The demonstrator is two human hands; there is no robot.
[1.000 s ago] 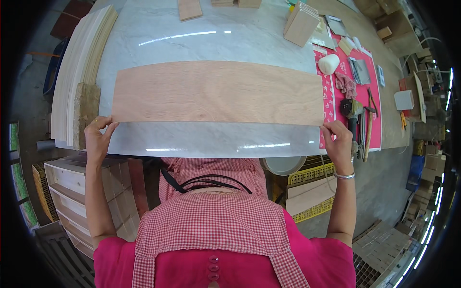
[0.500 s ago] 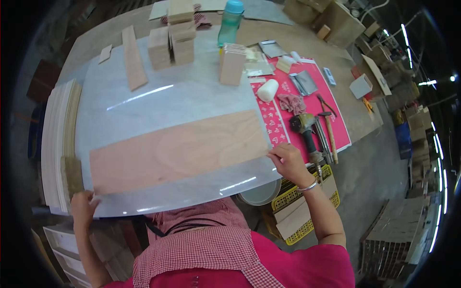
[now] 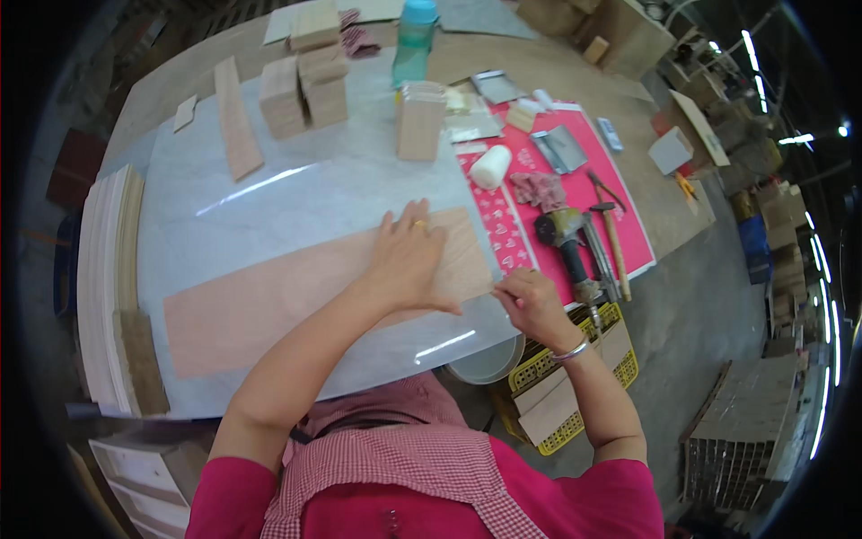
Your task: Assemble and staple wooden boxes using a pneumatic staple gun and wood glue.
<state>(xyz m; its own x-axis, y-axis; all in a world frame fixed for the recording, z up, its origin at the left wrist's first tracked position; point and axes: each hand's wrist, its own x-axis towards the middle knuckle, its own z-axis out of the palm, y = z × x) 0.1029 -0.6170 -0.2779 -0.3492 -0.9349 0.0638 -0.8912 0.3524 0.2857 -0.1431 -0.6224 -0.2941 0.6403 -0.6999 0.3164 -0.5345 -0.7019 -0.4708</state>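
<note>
From the head view: left hand (image 3: 406, 262) spread out and palm down over the right-hand part of a thin wooden board (image 3: 260, 310), gripping nothing, fingers reaching to the far edge, thumb toward the near one, a gold ring on one finger. Just right of it, and slightly nearer the body, right hand (image 3: 536, 305) clenched in a pinch on the near right corner of the same board, with a silver bangle (image 3: 570, 350) at the wrist. Under the left hand and running out well to its left, at a slant across a pale marbled tabletop (image 3: 341, 193): the rest of the board. Beyond the left hand, a stack of small wooden blocks (image 3: 419, 124), then a teal bottle (image 3: 413, 49). Far to its left, a pile of long planks (image 3: 108, 287). Just right of and beyond the right hand, on a pink sheet (image 3: 639, 235), a nail gun (image 3: 567, 242), then a hammer (image 3: 615, 247). Farther out from that hand, a crumpled cloth (image 3: 539, 190) and a white roll (image 3: 491, 167). Below it, past the table edge, a yellow crate (image 3: 567, 436).
</note>
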